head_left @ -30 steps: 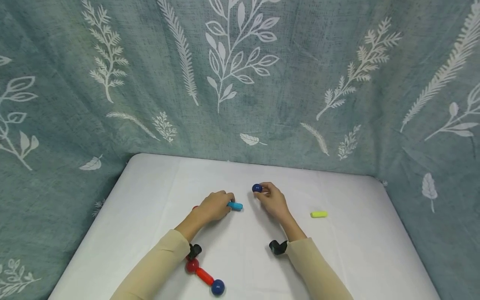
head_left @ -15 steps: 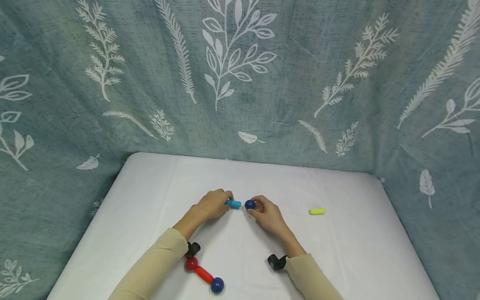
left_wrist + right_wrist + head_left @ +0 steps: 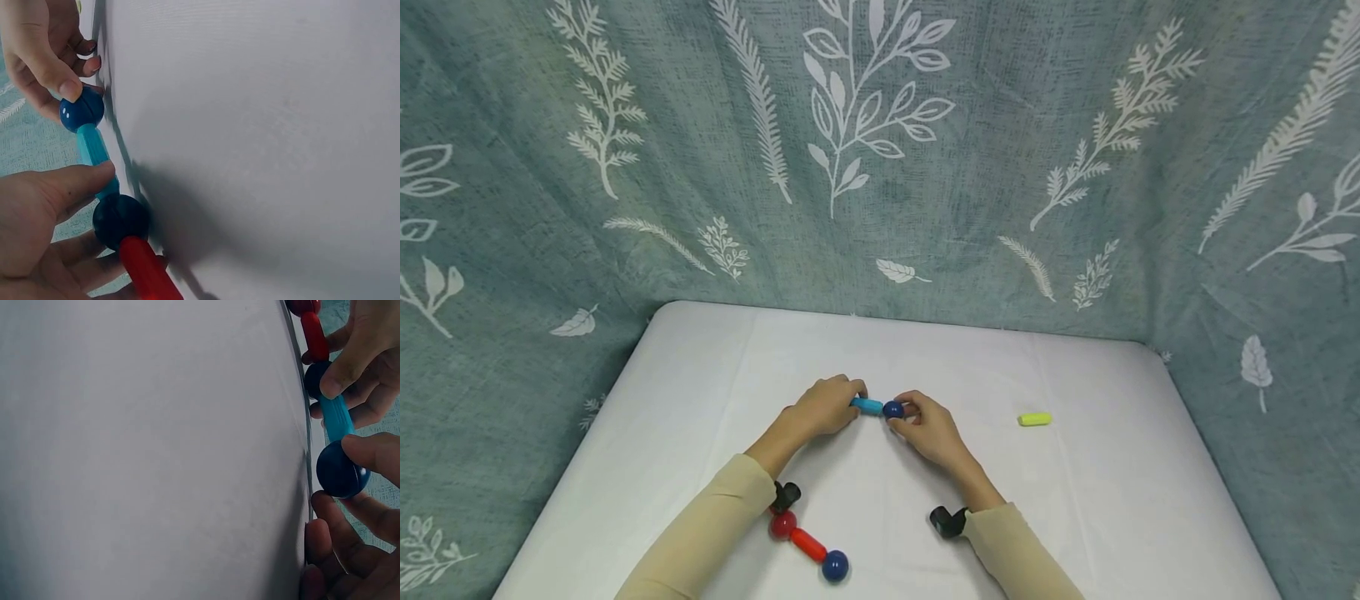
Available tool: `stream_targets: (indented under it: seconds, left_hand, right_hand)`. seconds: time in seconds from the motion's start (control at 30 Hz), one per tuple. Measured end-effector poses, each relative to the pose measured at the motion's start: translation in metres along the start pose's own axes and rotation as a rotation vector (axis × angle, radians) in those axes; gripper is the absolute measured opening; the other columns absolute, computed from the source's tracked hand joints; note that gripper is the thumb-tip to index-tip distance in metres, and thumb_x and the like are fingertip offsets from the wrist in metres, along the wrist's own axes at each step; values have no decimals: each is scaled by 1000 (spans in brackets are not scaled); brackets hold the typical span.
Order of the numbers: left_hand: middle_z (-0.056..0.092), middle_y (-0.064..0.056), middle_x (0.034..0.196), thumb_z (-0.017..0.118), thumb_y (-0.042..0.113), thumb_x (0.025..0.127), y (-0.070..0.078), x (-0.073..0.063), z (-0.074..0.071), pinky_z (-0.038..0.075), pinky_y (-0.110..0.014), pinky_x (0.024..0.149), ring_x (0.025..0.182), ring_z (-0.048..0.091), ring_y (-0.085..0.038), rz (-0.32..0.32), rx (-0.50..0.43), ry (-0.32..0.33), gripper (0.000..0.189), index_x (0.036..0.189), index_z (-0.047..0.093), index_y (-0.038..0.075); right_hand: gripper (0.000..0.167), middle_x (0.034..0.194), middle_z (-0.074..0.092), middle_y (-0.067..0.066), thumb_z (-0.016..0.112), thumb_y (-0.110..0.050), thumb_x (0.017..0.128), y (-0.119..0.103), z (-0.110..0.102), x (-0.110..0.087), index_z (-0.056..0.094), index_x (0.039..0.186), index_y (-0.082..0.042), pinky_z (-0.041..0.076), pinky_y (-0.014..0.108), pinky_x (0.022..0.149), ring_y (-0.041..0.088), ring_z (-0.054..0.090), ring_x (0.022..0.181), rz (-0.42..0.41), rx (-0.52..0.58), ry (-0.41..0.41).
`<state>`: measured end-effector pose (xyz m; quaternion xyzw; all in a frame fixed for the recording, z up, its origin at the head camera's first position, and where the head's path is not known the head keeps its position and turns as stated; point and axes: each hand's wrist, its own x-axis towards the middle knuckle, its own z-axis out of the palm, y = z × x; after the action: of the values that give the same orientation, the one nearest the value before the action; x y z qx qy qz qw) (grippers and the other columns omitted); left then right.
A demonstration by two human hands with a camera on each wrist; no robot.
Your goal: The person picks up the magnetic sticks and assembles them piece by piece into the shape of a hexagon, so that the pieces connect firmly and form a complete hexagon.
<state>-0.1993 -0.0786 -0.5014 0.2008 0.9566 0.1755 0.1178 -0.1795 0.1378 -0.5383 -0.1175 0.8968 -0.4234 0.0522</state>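
Note:
My left hand (image 3: 826, 408) pinches a light blue rod (image 3: 92, 147), thumb on the rod close to a dark blue ball (image 3: 119, 222). From that ball runs a red rod (image 3: 149, 270), with a red ball (image 3: 304, 306) at its far end in the right wrist view. My right hand (image 3: 931, 429) pinches a second dark blue ball (image 3: 893, 409) between thumb and fingers. This ball meets the free end of the light blue rod, so the pieces form one line. In the head view the left hand hides most of the chain.
Nearer me on the white table (image 3: 1112, 500) lies another chain: a red ball (image 3: 782, 525), a red rod (image 3: 808, 546) and a dark blue ball (image 3: 835, 566), partly behind the left wrist camera (image 3: 786, 497). A yellow-green rod (image 3: 1035, 419) lies at the right. A patterned curtain (image 3: 880, 167) hangs behind.
My right hand has come toward me and leftward with its dark blue ball, from apart to against the light blue rod's end. The left hand has stayed nearly still.

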Motion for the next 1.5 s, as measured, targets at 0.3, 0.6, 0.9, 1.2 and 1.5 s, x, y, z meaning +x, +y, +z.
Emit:
stream_targets:
  seconds: [0.3,0.6,0.9,1.2,1.5]
  left_hand:
    - [63,-5,106,70,25,96,6,1,4,50,-48,81,97,59,-26,26,49,-7,23,117,68,16]
    - [65,-5,109,68,25,97,21,2,7,50,-51,83,99,62,-26,101,135,20,30,126,65,16]
    - [66,-3,106,71,22,95,24,3,9,50,-48,83,97,61,-25,97,125,7,24,118,69,17]
    - [67,-2,107,69,23,96,21,6,10,51,-46,84,99,62,-23,90,101,-4,25,120,68,17]
    - [68,-2,106,69,22,95,21,8,10,51,-44,82,99,63,-23,96,90,-5,26,120,68,16]
  right_hand:
    - [33,100,70,6,76,-21,88,-2,2,0,67,118,-12,44,32,65,16,55,76,11,10,-6]
    - [35,99,70,6,77,-22,89,-4,1,0,66,120,-10,43,32,64,15,53,74,-13,24,5]
    - [36,99,69,3,76,-19,90,-2,-10,-10,66,123,-10,44,31,62,14,54,75,15,16,27]
    - [31,98,66,3,76,-17,91,9,-40,-23,68,120,-9,46,32,66,14,56,77,0,-50,98]
    - [28,101,66,8,73,-14,92,30,-81,-36,68,119,-5,46,38,71,20,57,83,-10,-123,186]
